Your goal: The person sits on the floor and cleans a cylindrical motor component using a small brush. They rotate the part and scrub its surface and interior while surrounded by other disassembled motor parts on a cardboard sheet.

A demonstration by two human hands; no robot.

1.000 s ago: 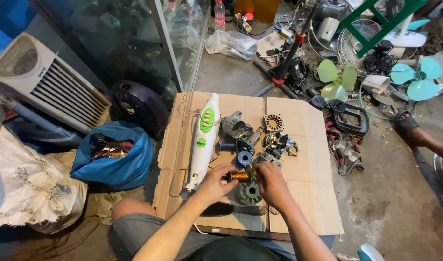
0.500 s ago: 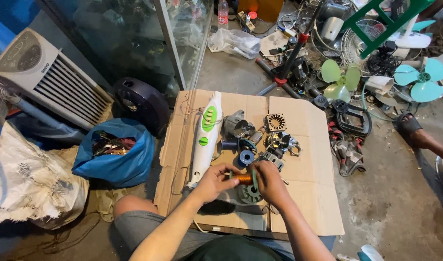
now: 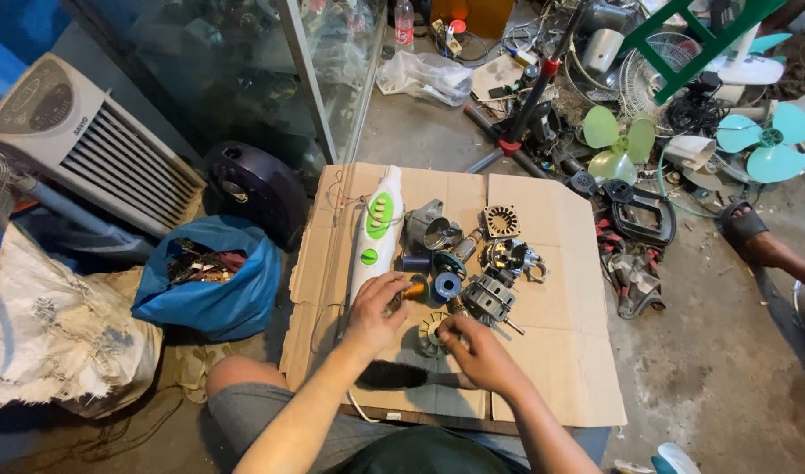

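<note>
Working over the cardboard sheet, your left hand pinches a small copper-wound part. Your right hand presses closed fingers on the round metal piece, just beside the blue spool.

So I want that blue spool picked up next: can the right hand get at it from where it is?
Probably yes. The right hand rests just below the blue spool, which lies uncovered on the cardboard, with nothing between them.
</note>
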